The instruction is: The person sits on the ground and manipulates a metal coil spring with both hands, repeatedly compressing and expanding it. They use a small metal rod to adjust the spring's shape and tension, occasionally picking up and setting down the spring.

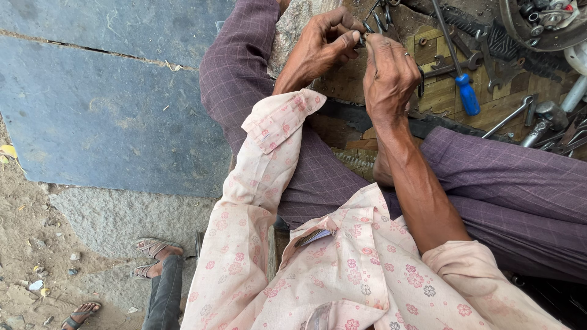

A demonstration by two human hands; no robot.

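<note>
My left hand (321, 46) and my right hand (391, 76) meet at the top middle of the head view, fingertips pinched together on a small dark metal part (362, 40). The part is mostly hidden by my fingers. A ring sits on my right hand. Just above my fingers lie several dark metal loops (379, 18). I wear a pink flowered shirt with rolled sleeves and purple checked trousers, sitting with knees apart.
A wooden board (446, 91) ahead holds a blue-handled screwdriver (468, 95), spanners (455, 64), a hammer (541, 119) and a round metal wheel part (544, 24). A grey stone slab (104, 104) lies left. Another person's sandalled feet (153, 256) stand lower left.
</note>
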